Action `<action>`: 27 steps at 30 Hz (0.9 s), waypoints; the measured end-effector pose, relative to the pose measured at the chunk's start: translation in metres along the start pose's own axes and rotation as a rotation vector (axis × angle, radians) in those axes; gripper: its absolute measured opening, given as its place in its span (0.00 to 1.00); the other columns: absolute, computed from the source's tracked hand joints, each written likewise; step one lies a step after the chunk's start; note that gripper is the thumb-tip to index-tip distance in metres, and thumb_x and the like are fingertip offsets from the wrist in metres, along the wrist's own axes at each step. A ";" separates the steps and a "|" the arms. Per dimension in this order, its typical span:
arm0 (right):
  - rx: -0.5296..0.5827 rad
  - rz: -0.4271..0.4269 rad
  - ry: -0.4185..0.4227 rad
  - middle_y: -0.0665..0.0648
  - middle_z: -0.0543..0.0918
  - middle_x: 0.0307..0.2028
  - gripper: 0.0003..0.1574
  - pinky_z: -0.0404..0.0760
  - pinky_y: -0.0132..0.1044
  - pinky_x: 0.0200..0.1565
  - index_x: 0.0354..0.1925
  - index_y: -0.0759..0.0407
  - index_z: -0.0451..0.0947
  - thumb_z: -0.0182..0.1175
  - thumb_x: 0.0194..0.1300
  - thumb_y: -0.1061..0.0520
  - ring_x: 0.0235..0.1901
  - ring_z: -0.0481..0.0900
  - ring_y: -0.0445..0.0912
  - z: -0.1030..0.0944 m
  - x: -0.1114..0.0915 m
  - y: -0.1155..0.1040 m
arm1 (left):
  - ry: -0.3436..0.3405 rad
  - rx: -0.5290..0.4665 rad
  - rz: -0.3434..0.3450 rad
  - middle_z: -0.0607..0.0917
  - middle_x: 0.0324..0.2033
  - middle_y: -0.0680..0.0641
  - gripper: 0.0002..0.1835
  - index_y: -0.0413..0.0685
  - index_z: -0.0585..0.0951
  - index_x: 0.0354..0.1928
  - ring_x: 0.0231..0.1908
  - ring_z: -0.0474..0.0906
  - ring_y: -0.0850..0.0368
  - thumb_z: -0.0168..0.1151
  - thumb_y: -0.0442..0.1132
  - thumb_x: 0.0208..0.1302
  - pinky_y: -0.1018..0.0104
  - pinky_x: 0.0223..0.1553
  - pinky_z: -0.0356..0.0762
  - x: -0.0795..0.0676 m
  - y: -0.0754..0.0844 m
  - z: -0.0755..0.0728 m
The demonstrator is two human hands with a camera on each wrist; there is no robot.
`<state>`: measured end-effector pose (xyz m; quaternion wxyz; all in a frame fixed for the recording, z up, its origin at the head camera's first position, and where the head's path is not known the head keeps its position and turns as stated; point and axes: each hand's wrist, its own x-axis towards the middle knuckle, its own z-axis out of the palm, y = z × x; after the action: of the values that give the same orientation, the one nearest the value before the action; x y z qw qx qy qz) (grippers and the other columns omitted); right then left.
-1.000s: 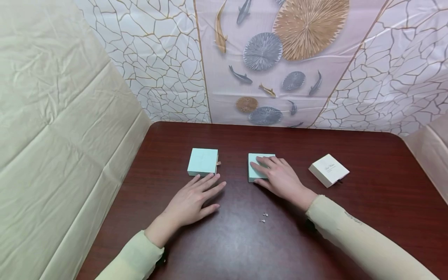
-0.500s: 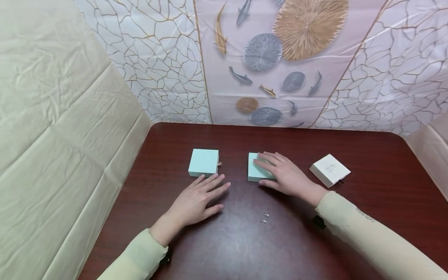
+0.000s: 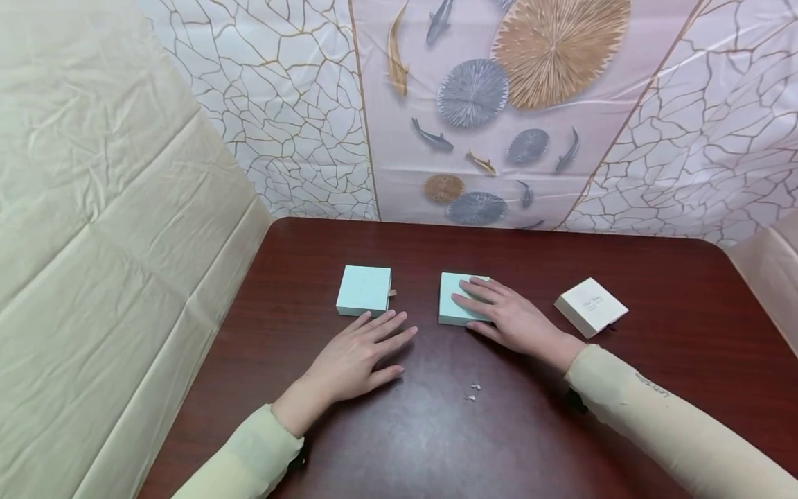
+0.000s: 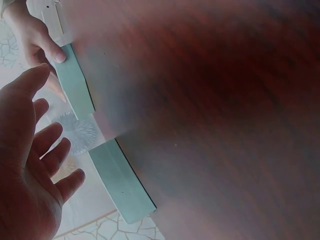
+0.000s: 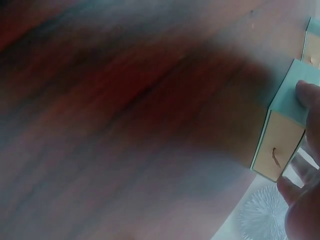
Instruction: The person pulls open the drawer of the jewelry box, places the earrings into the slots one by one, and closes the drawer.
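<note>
Two mint-green drawer boxes lie flat on the table. My right hand [image 3: 520, 322] rests on the middle box [image 3: 450, 305], its extended fingers over the top and its thumb against the front face. In the right wrist view, that box's beige drawer end [image 5: 275, 145] with a small ribbon pull faces the camera. My left hand [image 3: 349, 360] is spread, holding nothing, its fingertips just in front of the left box [image 3: 364, 290]. The left wrist view shows the front of that left box [image 4: 122, 180] apart from the fingers.
To the right, a cream box [image 3: 592, 305] with printed lettering sits at an angle, a dark tab at its side. Two tiny white pieces [image 3: 472, 398], like earrings, lie on the dark red table [image 3: 399, 457]. Patterned cloth [image 3: 411, 173] hangs behind.
My right hand has shifted slightly to the right over the middle box. That box sits slightly closer to the left one. My left hand has edged a little to the right.
</note>
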<state>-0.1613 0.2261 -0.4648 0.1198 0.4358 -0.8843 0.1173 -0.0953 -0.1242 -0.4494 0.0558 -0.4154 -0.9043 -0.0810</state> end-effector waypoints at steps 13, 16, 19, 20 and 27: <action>-0.001 0.033 -0.058 0.65 0.74 0.75 0.39 0.67 0.59 0.75 0.76 0.56 0.75 0.72 0.72 0.49 0.75 0.70 0.61 0.004 0.015 -0.005 | -0.008 0.002 0.006 0.69 0.79 0.45 0.35 0.57 0.71 0.80 0.79 0.64 0.48 0.63 0.58 0.78 0.43 0.78 0.63 0.004 0.000 0.001; 0.002 0.035 -0.061 0.65 0.73 0.75 0.41 0.67 0.60 0.75 0.77 0.57 0.73 0.73 0.71 0.49 0.75 0.70 0.60 0.003 0.015 -0.006 | -0.016 -0.003 0.010 0.69 0.79 0.45 0.35 0.58 0.70 0.81 0.80 0.63 0.48 0.63 0.58 0.78 0.43 0.78 0.63 0.007 0.000 0.000; 0.029 0.052 -0.051 0.66 0.73 0.74 0.44 0.66 0.63 0.74 0.77 0.59 0.72 0.74 0.69 0.49 0.75 0.70 0.61 -0.002 0.013 -0.007 | -0.024 -0.012 0.018 0.69 0.79 0.45 0.35 0.58 0.69 0.81 0.80 0.63 0.47 0.63 0.57 0.78 0.43 0.78 0.63 0.015 0.001 -0.001; 0.040 0.066 -0.048 0.67 0.73 0.74 0.45 0.66 0.64 0.74 0.77 0.59 0.71 0.74 0.69 0.49 0.75 0.70 0.61 -0.006 0.012 -0.007 | -0.025 -0.012 0.023 0.69 0.79 0.45 0.35 0.57 0.69 0.81 0.80 0.63 0.46 0.63 0.57 0.78 0.43 0.78 0.63 0.017 0.001 -0.002; 0.098 0.194 -0.017 0.68 0.74 0.74 0.45 0.65 0.69 0.73 0.76 0.63 0.72 0.76 0.67 0.51 0.75 0.69 0.63 -0.031 -0.002 0.000 | -0.042 0.023 0.061 0.68 0.80 0.44 0.35 0.57 0.69 0.81 0.80 0.62 0.47 0.62 0.57 0.78 0.43 0.79 0.60 0.043 -0.001 -0.008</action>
<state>-0.1568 0.2369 -0.4360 0.0789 0.3542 -0.9166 0.1677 -0.1233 -0.0942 -0.4346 0.0440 -0.4439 -0.8930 -0.0602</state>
